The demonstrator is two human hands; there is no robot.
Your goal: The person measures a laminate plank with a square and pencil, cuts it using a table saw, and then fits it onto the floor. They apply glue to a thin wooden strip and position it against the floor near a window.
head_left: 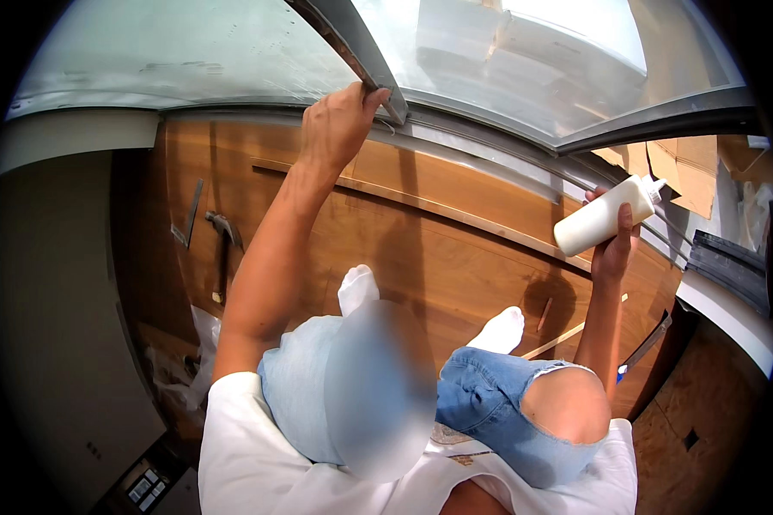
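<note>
My left hand [339,124] reaches up to the lower end of a grey metal window frame [378,64], its fingers closed around the edge of the upright. Between the fingers and thumb of my right hand [614,249] is a white plastic squeeze bottle [594,225] with a nozzle cap. The bottle is tilted, its nozzle pointing up and to the right, away from me. Glass panes [206,51] stand on both sides of the upright, above a metal sill track [489,137].
A long wooden strip [455,225] lies across the brown wooden floor [343,249]. To the left are a hammer [222,249] and a metal square [193,215]. A thin light stick [563,339] lies near my foot. Cardboard [687,167] is at the far right.
</note>
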